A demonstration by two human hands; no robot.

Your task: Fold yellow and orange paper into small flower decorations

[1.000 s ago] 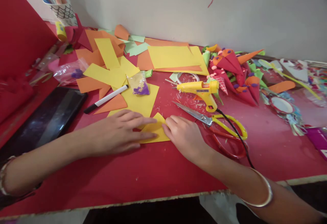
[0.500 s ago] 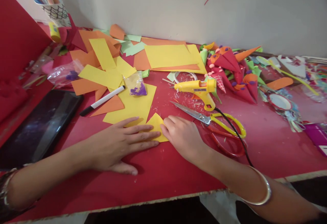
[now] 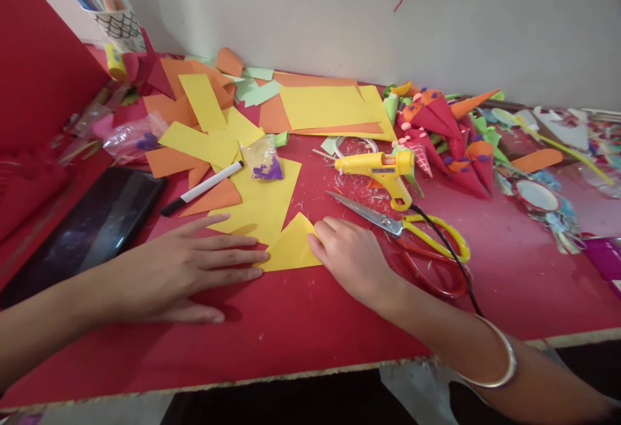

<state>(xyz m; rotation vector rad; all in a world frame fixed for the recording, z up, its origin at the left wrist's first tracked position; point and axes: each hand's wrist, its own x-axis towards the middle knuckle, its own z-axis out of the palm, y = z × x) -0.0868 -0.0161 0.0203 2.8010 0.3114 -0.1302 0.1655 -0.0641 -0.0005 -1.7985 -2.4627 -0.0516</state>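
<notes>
A folded yellow paper triangle (image 3: 290, 250) lies on the red table (image 3: 301, 328) in front of me. My left hand (image 3: 189, 270) rests flat on the table to its left, fingers stretched out, the fingertips at the triangle's left edge. My right hand (image 3: 352, 258) presses the triangle's right corner with curled fingers. A larger yellow sheet (image 3: 264, 202) lies just behind the triangle.
Scissors with yellow handles (image 3: 402, 226) and a yellow glue gun (image 3: 381, 169) with a black cord lie right of my right hand. A marker (image 3: 201, 187), a dark tablet (image 3: 87, 231), loose orange and yellow sheets (image 3: 330, 107) and paper cones (image 3: 446, 137) crowd the back.
My left hand has slid leftward off the yellow triangle, uncovering most of it. My right hand has stayed at the triangle's right corner.
</notes>
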